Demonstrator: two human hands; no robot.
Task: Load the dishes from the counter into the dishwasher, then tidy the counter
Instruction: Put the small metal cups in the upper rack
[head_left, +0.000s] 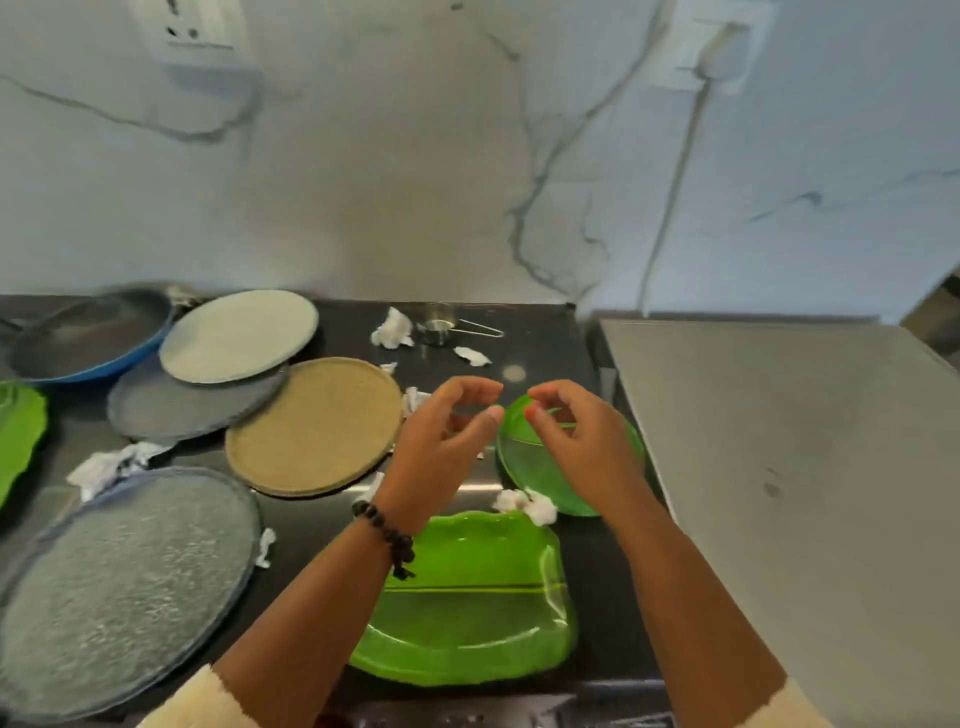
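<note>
Right now your left hand (441, 436) and right hand (576, 436) hover loosely curled, gripping nothing, above the small green plate (530, 462), probably poised to lift it. Every dish sits on the dark counter (535, 322): tan plate (311, 426), green tray (467, 613), tissue scraps (392, 330) scattered between.

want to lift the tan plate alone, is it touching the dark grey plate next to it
Touching. The head view shows the tan plate rim overlapping the dark grey plate edge.
</note>
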